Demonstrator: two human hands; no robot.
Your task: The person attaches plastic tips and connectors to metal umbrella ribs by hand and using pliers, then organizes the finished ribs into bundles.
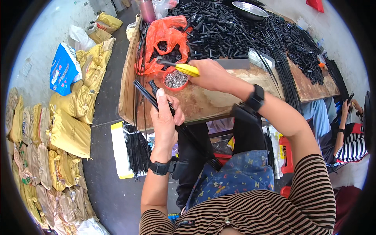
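My left hand [166,115] is closed around a bunch of thin black rods [197,145], thumb pointing up. The rods slant from above the table's front edge down toward my lap, and a black fitting [153,86] shows at the upper end. Over the table, my right hand [211,76] grips yellow-handled pliers [188,69], whose dark metal head points left. Just below the pliers stands a small red bowl [167,87] of tiny shiny metal pieces. The pliers' head is apart from the rods.
Black tubular parts [215,31] heap across the wooden table [203,105]. A red plastic bag [166,29] holds more parts. Long black rods [288,78] lie right of centre; a metal dish [250,9] sits behind. Yellow sacks [70,133] line the left wall. Another person [350,145] sits far right.
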